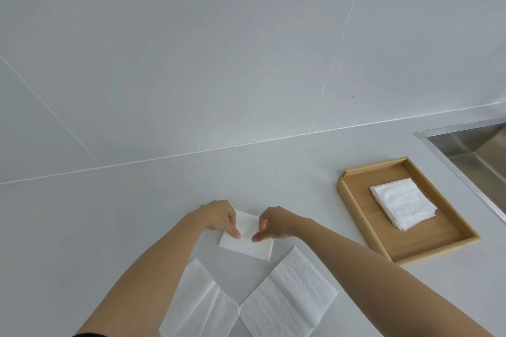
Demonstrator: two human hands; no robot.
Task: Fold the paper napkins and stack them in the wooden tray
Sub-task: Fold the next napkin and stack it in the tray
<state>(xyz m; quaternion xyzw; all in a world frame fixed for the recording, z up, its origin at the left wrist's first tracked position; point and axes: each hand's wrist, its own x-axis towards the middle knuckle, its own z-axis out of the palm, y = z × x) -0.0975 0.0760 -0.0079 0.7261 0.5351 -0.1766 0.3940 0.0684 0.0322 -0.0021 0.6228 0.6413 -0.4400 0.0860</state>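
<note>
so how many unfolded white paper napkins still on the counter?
2: left unfolded white paper napkin near the left forearm, right unfolded white paper napkin beside it. Both run off the frame's bottom edge; more may lie unseen.

A pale grey desk fills the lower half of the view, its surface smooth and matte. Behind it rises a wall of large light-grey tiles, divided by thin white grout lines that run slantwise across it; a white seam marks where wall and desk meet. At the right edge a stainless steel sink is set into the desk, only its near corner and metal rim showing
</note>
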